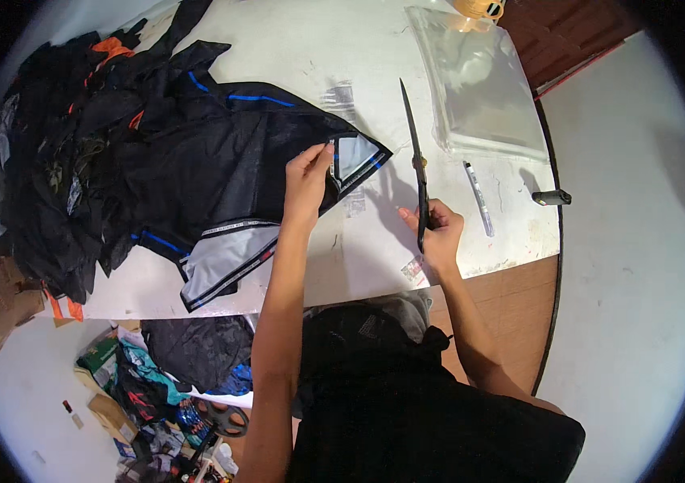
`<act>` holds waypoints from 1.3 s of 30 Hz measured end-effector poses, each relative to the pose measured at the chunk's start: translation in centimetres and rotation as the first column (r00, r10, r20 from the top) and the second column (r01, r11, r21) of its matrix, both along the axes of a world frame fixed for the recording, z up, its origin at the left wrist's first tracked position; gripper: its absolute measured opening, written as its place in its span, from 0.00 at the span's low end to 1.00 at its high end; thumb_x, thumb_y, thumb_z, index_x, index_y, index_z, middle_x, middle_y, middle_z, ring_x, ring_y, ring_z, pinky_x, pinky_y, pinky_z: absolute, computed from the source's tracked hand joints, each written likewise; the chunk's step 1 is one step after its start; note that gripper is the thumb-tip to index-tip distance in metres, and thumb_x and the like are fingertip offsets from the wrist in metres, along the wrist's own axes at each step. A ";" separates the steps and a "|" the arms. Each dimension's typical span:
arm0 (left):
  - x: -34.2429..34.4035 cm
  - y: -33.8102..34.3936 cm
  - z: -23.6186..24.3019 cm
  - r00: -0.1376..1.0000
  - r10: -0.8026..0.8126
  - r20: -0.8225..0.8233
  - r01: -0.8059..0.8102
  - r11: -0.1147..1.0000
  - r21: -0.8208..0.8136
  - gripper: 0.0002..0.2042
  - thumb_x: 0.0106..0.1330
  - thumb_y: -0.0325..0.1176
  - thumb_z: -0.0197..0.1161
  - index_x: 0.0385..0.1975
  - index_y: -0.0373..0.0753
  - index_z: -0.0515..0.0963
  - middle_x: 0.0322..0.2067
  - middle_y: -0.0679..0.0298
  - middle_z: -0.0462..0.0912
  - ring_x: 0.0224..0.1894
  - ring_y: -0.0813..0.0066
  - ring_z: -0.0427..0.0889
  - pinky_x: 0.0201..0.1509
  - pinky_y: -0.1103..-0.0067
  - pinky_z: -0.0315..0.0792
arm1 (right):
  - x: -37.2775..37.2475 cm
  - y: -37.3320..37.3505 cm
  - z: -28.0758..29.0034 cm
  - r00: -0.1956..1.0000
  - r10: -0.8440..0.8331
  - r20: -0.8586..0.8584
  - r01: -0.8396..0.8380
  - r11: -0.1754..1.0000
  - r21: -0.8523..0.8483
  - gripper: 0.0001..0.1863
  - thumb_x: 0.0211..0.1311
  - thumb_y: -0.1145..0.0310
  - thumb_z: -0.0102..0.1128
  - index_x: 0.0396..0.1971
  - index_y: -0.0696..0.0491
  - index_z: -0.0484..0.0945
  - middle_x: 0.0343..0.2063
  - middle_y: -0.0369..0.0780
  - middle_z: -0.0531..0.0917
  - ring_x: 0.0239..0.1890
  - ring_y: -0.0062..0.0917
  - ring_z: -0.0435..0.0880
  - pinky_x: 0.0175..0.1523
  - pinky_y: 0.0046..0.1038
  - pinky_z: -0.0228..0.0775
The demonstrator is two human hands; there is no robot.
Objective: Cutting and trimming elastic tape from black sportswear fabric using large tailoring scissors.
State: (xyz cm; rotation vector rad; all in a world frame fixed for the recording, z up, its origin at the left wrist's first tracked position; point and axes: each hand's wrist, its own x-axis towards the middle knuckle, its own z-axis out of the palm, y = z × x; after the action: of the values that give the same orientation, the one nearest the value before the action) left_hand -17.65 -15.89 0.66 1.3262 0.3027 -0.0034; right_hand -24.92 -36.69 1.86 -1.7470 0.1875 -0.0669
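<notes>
Nearest the body, the right hand (439, 233) is closed around the handles of a long pair of black scissors (416, 161), whose blades point away across the white table (375, 249) and appear shut, though at this angle they run edge-on and a slight gap cannot be ruled out. The left hand (308, 181) pinches the edge of a black garment (222, 153) between thumb and fingers, right at a folded-back corner where a grey lining panel with a striped band (352, 157) shows. The scissors lie just to the right of that corner, apart from the cloth, with bare table between them.

By the look of it, the work stands at the point of locating and holding a spot on the fabric before cutting; the next move would call for opening the blades and bringing their tips over to the pinched edge while the left hand holds the cloth taut.

Farther out, a pen (478, 197) lies beside the scissors, a small dark cylinder (552, 197) sits near the table edge, a clear plastic bag (479, 80) lies beyond, and a heap of dark garments (69, 145) fills the left side.
</notes>
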 end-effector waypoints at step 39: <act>-4.0 2.7 1.9 0.995 0.061 0.078 -0.009 0.838 -0.545 0.06 0.65 0.29 0.56 0.40 0.38 0.75 0.40 0.63 0.79 0.43 0.72 0.78 0.49 0.72 0.71 | -1.5 5.5 6.9 0.993 0.120 -0.004 -0.120 0.992 0.039 0.08 0.53 0.74 0.66 0.29 0.62 0.76 0.18 0.33 0.76 0.18 0.10 0.70 0.23 0.14 0.59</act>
State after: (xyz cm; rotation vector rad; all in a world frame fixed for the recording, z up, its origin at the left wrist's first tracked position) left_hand -21.69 -13.21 2.53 0.7470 0.2231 0.0029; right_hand -26.47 -31.22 8.72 -1.7167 0.0874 0.0295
